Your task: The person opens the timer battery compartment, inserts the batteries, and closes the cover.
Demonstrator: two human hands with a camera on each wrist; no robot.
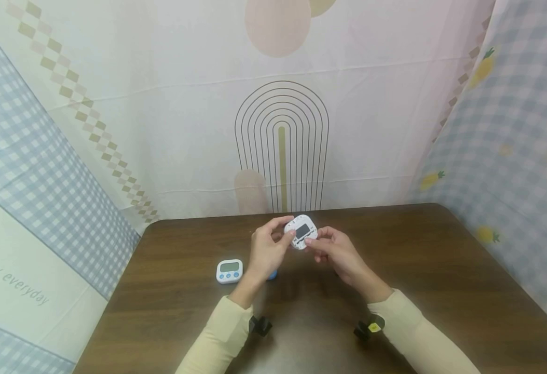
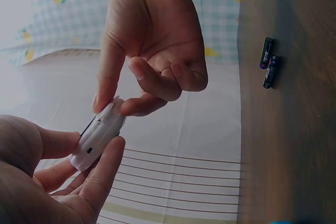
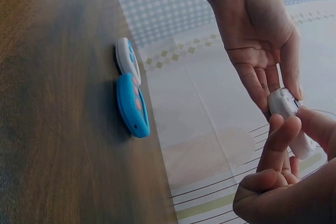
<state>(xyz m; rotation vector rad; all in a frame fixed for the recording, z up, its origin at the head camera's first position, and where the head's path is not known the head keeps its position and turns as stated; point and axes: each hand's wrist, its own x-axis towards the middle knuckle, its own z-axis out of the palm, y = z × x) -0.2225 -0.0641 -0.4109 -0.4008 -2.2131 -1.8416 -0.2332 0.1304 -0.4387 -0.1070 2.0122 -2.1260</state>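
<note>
A white digital timer is held up over the far part of the table, its back with a dark rectangle and a slotted lower edge facing the head camera. My left hand grips its left side between thumb and fingers. On the lower right edge, my right hand pinches the timer with thumb and index finger; its other fingers are curled in the left wrist view. The timer appears edge-on there. From the right wrist, the right hand's fingers overlap part of the timer.
A white timer with blue buttons stands on the table left of my hands. Beside it is a blue timer with pink buttons, mostly hidden by my left arm in the head view. Two dark batteries lie on the wooden table. Patterned cloth hangs behind.
</note>
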